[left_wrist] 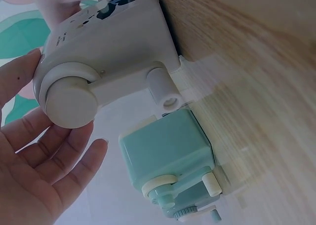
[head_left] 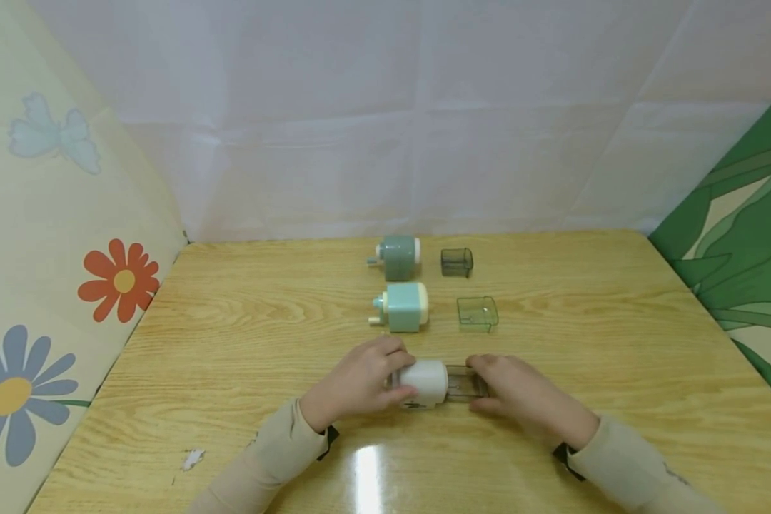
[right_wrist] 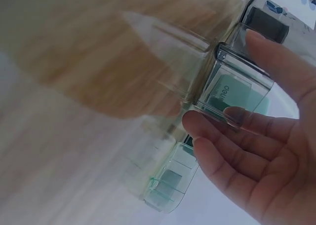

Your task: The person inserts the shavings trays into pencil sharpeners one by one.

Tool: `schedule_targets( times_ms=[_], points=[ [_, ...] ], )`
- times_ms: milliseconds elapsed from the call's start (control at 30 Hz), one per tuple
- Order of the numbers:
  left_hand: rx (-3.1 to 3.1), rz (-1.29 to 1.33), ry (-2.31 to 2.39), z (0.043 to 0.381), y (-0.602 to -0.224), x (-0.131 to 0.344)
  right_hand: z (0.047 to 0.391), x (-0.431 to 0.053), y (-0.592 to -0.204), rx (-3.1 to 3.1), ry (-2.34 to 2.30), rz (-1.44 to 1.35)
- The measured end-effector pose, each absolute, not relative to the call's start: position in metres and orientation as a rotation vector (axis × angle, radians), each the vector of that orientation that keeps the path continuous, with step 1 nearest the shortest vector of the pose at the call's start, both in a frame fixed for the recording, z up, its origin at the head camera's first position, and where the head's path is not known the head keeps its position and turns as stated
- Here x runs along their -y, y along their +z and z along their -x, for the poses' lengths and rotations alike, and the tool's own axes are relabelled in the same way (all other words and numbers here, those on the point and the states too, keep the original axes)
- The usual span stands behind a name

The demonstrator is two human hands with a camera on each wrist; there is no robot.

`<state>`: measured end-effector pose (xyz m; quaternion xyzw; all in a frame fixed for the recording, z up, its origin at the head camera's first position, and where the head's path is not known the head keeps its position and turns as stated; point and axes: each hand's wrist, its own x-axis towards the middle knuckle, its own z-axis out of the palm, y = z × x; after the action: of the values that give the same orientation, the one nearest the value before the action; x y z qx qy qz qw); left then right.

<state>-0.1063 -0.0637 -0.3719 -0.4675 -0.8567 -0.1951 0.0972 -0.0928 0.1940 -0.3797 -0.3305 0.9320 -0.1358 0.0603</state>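
A white crank pencil sharpener (head_left: pixel 427 380) lies on the wooden table in front of me. My left hand (head_left: pixel 365 377) grips its crank end, thumb on one side and fingers on the other. On its right side a clear, smoky shavings drawer (head_left: pixel 460 384) sticks out of the body. My right hand (head_left: pixel 517 391) pinches the outer end of this drawer between thumb and fingers. In the left wrist view, the crank arm and its hollow handle (left_wrist: pixel 167 93) point away from the palm. The right wrist view shows the drawer's see-through wall (right_wrist: pixel 237 87) between thumb and fingers.
Behind the white sharpener stand a mint sharpener (head_left: pixel 403 307) and a dark green sharpener (head_left: pixel 398 258). To their right lie a green-tinted clear drawer (head_left: pixel 477 313) and a dark clear drawer (head_left: pixel 456 263). A white cloth (head_left: pixel 385 143) hangs behind the table (head_left: pixel 263 307).
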Motion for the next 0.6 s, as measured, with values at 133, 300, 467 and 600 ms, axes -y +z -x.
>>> schedule_targets(
  times_ms=[133, 300, 467, 600],
  points=[
    [2.543, 1.384, -0.579, 0.1063, -0.3718, 0.0639, 0.0929, -0.1926, -0.3794, -2.813, -0.408, 1.003],
    [2.544, 1.383, -0.581, 0.1062, -0.3716, 0.0638, 0.0932, -0.1915, -0.3803, -2.808, -0.418, 1.03],
    [2.542, 1.382, -0.581, 0.1063, -0.3719, 0.0637, 0.0937, -0.1907, -0.3822, -2.806, -0.425, 1.057],
    [2.536, 1.382, -0.583, 0.1066, -0.3724, 0.0636, 0.0936, -0.1891, -0.382, -2.802, -0.432, 1.064]
  ],
)
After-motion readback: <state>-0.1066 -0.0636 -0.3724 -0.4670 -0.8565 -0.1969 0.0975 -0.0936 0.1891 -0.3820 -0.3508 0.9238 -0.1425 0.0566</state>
